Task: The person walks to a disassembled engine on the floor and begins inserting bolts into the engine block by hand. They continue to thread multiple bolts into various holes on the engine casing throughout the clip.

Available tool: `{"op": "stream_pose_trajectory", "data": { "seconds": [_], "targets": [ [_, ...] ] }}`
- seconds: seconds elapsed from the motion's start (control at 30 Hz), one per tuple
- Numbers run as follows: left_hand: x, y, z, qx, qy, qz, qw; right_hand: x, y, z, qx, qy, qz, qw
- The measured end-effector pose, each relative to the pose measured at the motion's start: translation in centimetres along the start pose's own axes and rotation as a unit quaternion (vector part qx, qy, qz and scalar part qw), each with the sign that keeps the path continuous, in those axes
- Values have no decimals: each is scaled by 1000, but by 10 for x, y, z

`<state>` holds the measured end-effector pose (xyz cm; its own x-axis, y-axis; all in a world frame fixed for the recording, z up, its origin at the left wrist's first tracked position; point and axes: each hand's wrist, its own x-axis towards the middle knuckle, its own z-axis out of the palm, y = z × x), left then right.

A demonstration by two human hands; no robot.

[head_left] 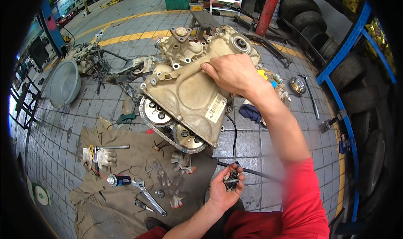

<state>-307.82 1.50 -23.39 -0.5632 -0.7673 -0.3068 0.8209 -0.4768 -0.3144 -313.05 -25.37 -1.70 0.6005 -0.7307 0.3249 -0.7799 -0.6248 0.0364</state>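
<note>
In front of me stands an engine with a tan metal timing cover, a barcode label stuck on it. At its near left end, two round cam sprockets and a timing chain show beyond the cover. My right hand is closed, knuckles up, over the cover's right side; what its curled fingers hold is hidden. Lower down, my left hand is turned palm up with fingers curled around several dark bolts. A pump-like housing sits at the engine's far side.
A brown cloth on the tiled floor bears an adjustable wrench, a spray can and work gloves. Left stands a grey basin; right, a long-handled ratchet and a blue rack with tires.
</note>
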Motion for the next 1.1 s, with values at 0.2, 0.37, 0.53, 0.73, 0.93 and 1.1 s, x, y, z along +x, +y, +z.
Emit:
{"op": "stream_pose_trajectory", "data": {
  "seconds": [0.2,0.37,0.53,0.73,0.93,1.1],
  "targets": [
    [2,-2,2,0,-8,-6,1000,1,4,5,-11,6,-12,1000],
    [0,0,0,-5,-25,-7,1000,-3,2,1,3,35,-9,999],
    [-3,3,4,3,16,31,999,8,-11,-3,-39,-25,28,999],
    [-6,-11,30,15,-66,43,997,-11,2,3,13,257,-181,949],
    [-14,-9,44,6,-113,48,992,-20,-24,-28,15,131,-49,990],
    [-14,-14,51,-10,-124,43,991,0,-6,-11,-15,92,-73,993]
  ]
}}
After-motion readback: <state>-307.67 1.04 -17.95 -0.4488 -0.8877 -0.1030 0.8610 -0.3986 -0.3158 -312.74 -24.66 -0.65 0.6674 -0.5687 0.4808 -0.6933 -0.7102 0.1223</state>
